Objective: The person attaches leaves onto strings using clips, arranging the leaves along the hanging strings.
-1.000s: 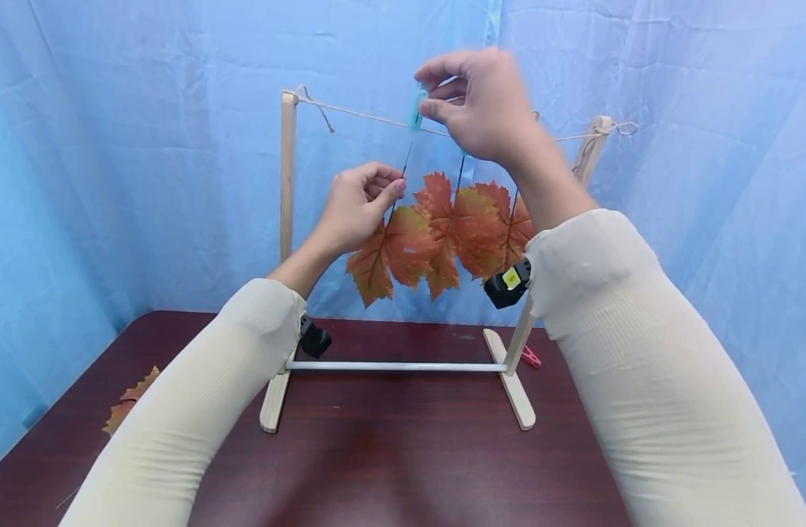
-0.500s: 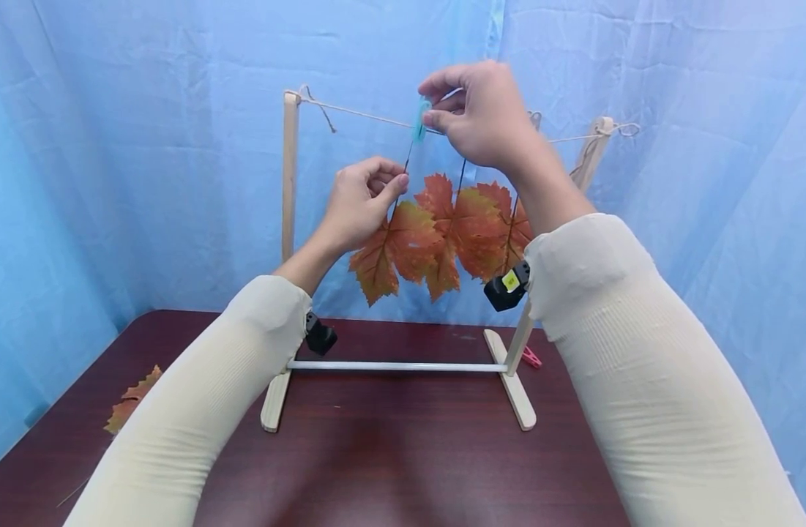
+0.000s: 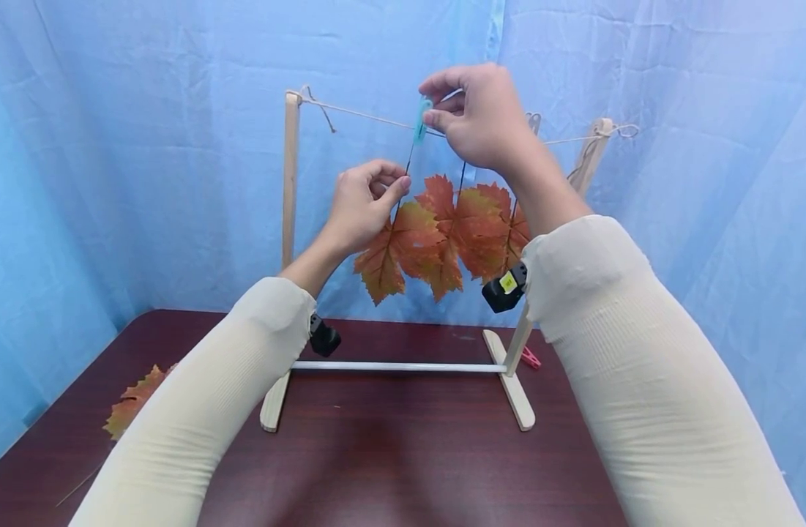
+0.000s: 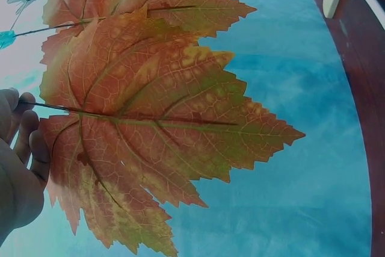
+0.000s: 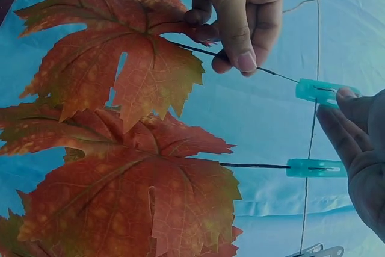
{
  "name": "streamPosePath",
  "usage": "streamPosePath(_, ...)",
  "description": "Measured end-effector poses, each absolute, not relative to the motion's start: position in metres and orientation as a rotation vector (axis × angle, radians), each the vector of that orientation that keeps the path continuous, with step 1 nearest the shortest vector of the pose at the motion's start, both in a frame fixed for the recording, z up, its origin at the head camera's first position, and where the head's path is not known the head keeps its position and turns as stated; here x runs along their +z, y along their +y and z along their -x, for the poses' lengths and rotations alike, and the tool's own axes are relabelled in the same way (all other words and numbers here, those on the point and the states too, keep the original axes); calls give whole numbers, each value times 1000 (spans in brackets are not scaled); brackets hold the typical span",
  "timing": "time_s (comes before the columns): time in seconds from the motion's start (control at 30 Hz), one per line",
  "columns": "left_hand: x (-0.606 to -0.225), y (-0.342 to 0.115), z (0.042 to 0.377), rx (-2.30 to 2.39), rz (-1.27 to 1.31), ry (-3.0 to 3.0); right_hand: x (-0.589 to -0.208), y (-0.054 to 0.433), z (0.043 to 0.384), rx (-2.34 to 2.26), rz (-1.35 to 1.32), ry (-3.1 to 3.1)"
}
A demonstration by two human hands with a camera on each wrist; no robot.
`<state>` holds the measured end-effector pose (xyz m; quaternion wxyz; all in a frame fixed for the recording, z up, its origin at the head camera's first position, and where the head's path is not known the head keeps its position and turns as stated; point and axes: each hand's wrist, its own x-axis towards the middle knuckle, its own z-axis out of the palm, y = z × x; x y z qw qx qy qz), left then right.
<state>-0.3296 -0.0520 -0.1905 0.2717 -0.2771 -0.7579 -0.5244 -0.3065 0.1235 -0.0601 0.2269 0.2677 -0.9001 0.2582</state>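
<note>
My left hand (image 3: pixel 366 201) pinches the dark stem of an orange autumn leaf (image 3: pixel 394 252) between thumb and fingers. Above it, my right hand (image 3: pixel 484 113) pinches a teal clothespin (image 3: pixel 422 121) by its upper end. In the right wrist view, that clothespin (image 5: pixel 310 90) sits across the string (image 5: pixel 311 130), with the stem's thin end right at its lower tip. A second leaf (image 3: pixel 471 227) hangs beside the first, its stem in another teal clothespin (image 5: pixel 316 168). Farther right a third leaf (image 3: pixel 511 234) is partly hidden behind the right arm.
The string runs between two wooden posts (image 3: pixel 288 183), joined low down by a white rod (image 3: pixel 403 367). Another leaf (image 3: pixel 135 399) lies on the dark table (image 3: pixel 403 454) at left, partly behind the left sleeve. A pink clothespin (image 3: pixel 531 357) lies by the right foot.
My right hand has come down slightly with the teal clothespin onto the string, meeting the stem's end. The left hand and its leaf have shifted a little to the right.
</note>
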Motion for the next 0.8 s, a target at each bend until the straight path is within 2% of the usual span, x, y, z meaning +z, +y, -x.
streamPosePath(0.8, -182, -41, 327, -1425, 653, -1951, -63, 115, 306, 658, -787, -2566)
